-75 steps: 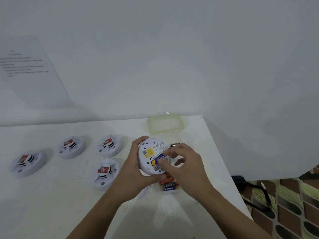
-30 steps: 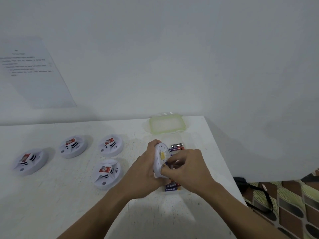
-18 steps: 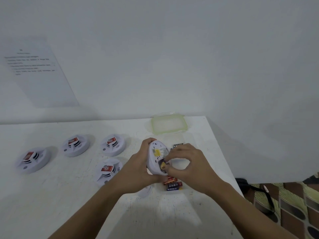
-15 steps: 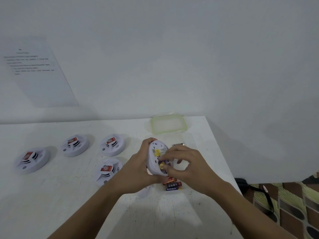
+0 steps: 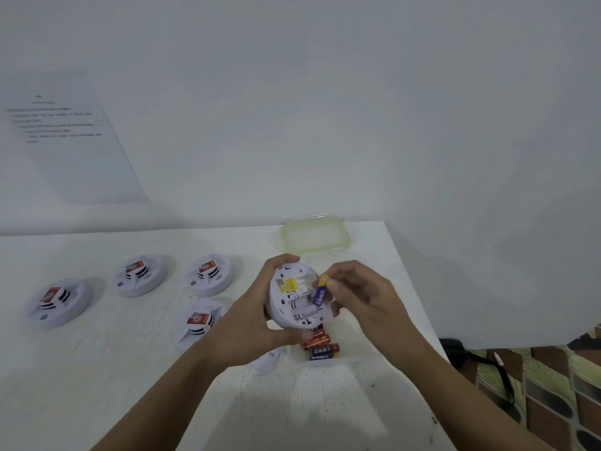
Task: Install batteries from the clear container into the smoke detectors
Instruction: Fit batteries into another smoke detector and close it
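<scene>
Counting the parts in view gives five smoke detectors, one loose battery in hand, one clear container, one lid and one small white cover.

1. Four smoke detectors rest face up on the white table (image 5: 130, 385): three in a row at (image 5: 55, 302), (image 5: 140, 275) and (image 5: 211, 274), and a fourth (image 5: 198, 322) nearer me, just beside my left forearm. Each carries a red label.
2. My left hand (image 5: 257, 323) grips the fifth smoke detector (image 5: 292, 301) above the table, fingers curled over its top rim and thumb pressed at its lower edge. Its back faces me, showing a yellow sticker and an open battery bay.
3. My right hand (image 5: 361, 301) pinches one blue and yellow battery (image 5: 320, 292) between thumb and forefinger at its yellow end. The battery is tilted, with its lower end at the open bay. My other right fingers are loosely curled.
4. The clear container (image 5: 348, 348) sits on the table under both hands. Four batteries (image 5: 320, 346) show inside it, lying side by side below the held detector, some red and some blue. My hands hide the rest of its contents.
5. The green-rimmed lid (image 5: 313, 237) lies apart from the container, at the back edge of the table by the wall.
6. The small white cover (image 5: 270, 359) lies on the table under my left wrist.
7. One printed sheet (image 5: 68, 138) hangs on the wall at the left.
</scene>
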A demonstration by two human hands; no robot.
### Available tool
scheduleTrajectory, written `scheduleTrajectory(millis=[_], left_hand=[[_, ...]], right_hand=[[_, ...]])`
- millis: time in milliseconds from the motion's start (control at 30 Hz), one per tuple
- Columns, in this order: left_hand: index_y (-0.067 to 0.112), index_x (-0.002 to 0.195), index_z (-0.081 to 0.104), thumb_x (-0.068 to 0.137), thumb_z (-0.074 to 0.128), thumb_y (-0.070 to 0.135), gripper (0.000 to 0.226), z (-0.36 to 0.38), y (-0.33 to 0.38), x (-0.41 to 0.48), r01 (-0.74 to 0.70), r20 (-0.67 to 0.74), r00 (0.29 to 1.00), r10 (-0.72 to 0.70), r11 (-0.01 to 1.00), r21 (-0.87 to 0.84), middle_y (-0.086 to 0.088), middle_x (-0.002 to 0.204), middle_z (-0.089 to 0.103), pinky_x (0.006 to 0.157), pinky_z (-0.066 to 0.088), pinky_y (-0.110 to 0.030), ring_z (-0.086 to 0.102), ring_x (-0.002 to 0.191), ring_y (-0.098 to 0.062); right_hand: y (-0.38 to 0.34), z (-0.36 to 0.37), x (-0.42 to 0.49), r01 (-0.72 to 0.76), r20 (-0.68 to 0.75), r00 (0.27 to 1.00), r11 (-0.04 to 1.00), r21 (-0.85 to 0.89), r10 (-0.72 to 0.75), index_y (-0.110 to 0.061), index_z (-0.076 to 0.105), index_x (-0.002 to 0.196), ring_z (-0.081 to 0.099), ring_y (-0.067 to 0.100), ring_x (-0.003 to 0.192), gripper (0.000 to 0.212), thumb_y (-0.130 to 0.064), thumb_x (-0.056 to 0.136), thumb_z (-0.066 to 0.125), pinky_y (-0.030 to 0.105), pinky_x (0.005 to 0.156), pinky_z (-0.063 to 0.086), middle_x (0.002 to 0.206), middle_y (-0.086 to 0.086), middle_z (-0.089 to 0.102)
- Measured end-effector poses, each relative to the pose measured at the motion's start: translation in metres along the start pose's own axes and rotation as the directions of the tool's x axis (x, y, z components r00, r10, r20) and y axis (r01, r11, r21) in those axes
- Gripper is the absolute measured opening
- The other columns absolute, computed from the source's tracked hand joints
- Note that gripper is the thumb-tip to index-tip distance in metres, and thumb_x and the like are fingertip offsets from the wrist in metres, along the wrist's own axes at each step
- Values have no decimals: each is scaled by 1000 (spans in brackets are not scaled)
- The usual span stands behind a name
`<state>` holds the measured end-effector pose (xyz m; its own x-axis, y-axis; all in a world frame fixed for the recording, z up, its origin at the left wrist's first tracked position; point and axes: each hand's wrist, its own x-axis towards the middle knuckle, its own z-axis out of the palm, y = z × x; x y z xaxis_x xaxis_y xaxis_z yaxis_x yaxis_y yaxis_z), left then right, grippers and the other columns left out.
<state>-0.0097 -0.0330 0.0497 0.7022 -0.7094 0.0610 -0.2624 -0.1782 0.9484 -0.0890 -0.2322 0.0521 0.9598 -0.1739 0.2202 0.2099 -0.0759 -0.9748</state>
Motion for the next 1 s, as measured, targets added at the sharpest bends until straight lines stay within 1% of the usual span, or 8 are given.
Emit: scheduleTrajectory(millis=[100,200,333,500,567,667,833,1000], left_hand=[[42,142,33,71,89,3,98,1,-3,-4,29,-30,999,-29,1000,-5,33,124,56,89,58,-24,57,123,2],[42,142,35,69,89,-2,101,-1,-10,-8,54,-81,995,-58,997,-52,30,126,58,88,58,-23,58,124,-1],[37,141,38,64,90,-8,103,-2,-17,-11,61,-146,987,-73,995,-82,25,124,61,88,59,-26,59,124,-6],[32,140,40,62,90,-9,101,-5,-20,-10,66,-189,979,-78,995,-69,27,122,61,88,59,-26,59,120,1],[32,140,41,62,90,-8,100,-9,-21,-8,73,-197,977,-84,995,-63,29,121,60,88,59,-23,58,118,4],[33,140,41,64,89,-9,100,-13,-22,-4,81,-212,973,-95,994,-76,29,120,60,87,59,-23,59,119,2],[34,138,42,65,88,-9,96,-22,-24,7,73,-222,971,-88,995,-74,26,119,62,84,58,-20,60,119,-1],[35,140,41,64,90,-6,99,-35,-29,19,93,-205,973,-106,993,-70,22,125,61,87,57,-20,60,122,-4]], right_hand=[[3,-11,-2,-37,-167,985,999,37,42,-11,66,101,62,23,65,7,-5,96,64,32,66,54,85,11,72],[20,-24,-4,-87,-152,988,947,-309,41,-24,65,99,67,15,66,13,-12,95,66,24,64,53,77,-2,73],[42,-27,-6,-52,-8,997,623,-781,74,-33,60,85,60,4,78,13,-27,96,64,13,66,39,76,-18,68],[54,-25,-1,73,134,984,407,-910,121,-34,66,97,51,4,96,13,-41,99,55,30,87,36,91,-18,70],[54,-26,2,81,152,979,416,-906,139,-34,71,99,54,0,91,17,-43,98,57,28,88,40,95,-18,71],[47,-31,13,31,125,983,548,-836,135,-32,74,93,56,-2,68,13,-39,95,64,12,70,42,87,-19,71],[44,-40,51,-18,45,997,718,-696,68,-24,76,88,63,4,72,9,-23,93,69,15,67,51,79,-16,71],[53,-38,94,-13,186,951,636,-771,245,-18,77,91,65,4,75,10,-16,92,68,19,74,54,84,-10,71]])
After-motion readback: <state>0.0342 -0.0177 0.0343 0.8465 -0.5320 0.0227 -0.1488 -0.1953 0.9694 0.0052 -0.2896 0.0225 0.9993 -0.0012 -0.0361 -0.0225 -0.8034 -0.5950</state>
